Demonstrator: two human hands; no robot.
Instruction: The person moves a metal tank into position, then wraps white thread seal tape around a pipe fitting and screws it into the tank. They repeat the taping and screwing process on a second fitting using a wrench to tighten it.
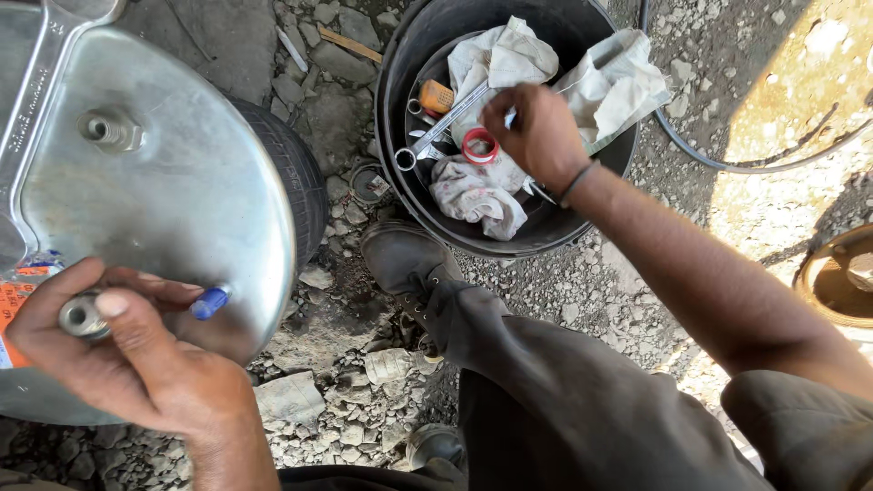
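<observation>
My left hand (127, 350) grips a small metal fitting (80, 315) against the flat end of a shiny metal tank (173, 191); a blue plug (210, 302) sticks out beside my fingers. A threaded port (109, 129) shows higher on the tank. My right hand (536, 136) reaches into a black bucket (396, 100), fingers down among white rags (477, 191). A red ring-shaped roll (479, 145) and a combination wrench (436, 132) lie right beside those fingers. What the fingers pinch is hidden.
A black tyre (300, 182) lies under the tank. My boot (400, 259) and trouser leg (564, 400) rest on broken stone and gravel. A black hose (700, 155) curves at right, and a rusty round rim (841, 277) sits at the right edge.
</observation>
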